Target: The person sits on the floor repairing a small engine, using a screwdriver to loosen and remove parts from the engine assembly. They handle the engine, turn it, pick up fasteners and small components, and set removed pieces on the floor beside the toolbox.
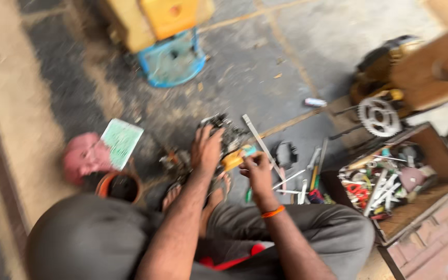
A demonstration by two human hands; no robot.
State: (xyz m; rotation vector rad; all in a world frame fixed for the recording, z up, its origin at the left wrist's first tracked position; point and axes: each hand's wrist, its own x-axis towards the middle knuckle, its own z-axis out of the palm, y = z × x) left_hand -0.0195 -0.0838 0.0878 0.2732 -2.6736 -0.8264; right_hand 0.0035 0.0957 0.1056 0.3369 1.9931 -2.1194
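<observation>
1. Left hand [206, 149] at centre frame, palm down with fingers spread over a dark greasy engine part [225, 134] on the stone floor [265, 57].
2. Right hand [256, 170] just right of it, fingers curled tight round the yellow-handled tool [234, 158], tip aimed at the part (blur hides the tip itself). Orange band [273, 211] on that wrist.
3. Loose hand tools [302, 181] strewn on the floor right of the hands; flat metal strip [257, 139] slanting up from them.
4. Wooden toolbox [431, 155] at right edge, crammed with tools; toothed sprocket [379, 116] above it.
5. Blue stool [173, 61] at upper centre; pink cloth [83, 155] and green-white card [122, 141] at left, orange-rimmed tub [120, 185] below them.
</observation>
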